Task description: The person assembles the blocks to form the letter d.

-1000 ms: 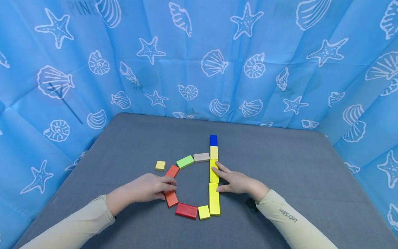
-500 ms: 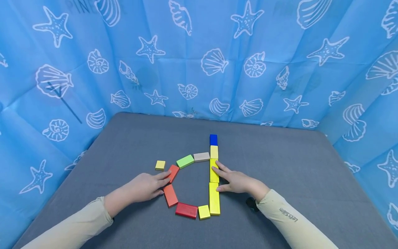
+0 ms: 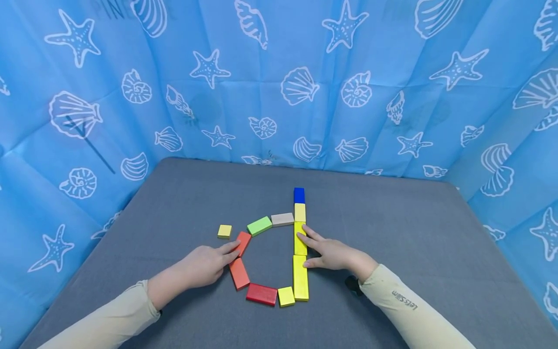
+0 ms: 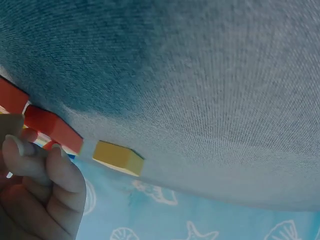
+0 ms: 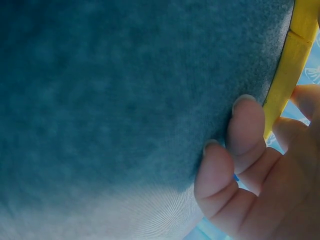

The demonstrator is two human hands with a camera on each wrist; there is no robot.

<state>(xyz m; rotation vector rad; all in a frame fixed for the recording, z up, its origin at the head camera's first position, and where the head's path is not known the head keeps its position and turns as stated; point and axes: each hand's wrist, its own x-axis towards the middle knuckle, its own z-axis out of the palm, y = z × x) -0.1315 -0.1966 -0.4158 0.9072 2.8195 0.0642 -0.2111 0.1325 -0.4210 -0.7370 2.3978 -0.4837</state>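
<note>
My left hand [image 3: 206, 264] reaches from the left, with straight fingertips touching the upper orange block [image 3: 244, 242]. In the left wrist view, its other fingers [image 4: 67, 175] are bent. Just below lies a second orange block [image 3: 239, 274]. On the right, my right hand [image 3: 332, 253] has its fingers spread, with fingertips on the upper yellow block [image 3: 300, 245] and the thumb at the edge of the longer yellow block [image 3: 301, 283]. These blocks join a red block [image 3: 261, 294], a small yellow block [image 3: 286, 296], a green block [image 3: 259, 226] and a beige block [image 3: 283, 219] in a ring.
The straight right side continues up through a pale yellow block [image 3: 300, 212] to a blue block [image 3: 299, 195]. A loose yellow block [image 3: 224, 231] lies outside the ring at upper left. Blue seashell-print curtains [image 3: 279, 121] stand behind the grey table [image 3: 392, 208].
My left hand has let go of the lower orange block and moved its fingers up to the upper one. The right hand and the blocks stay in place.
</note>
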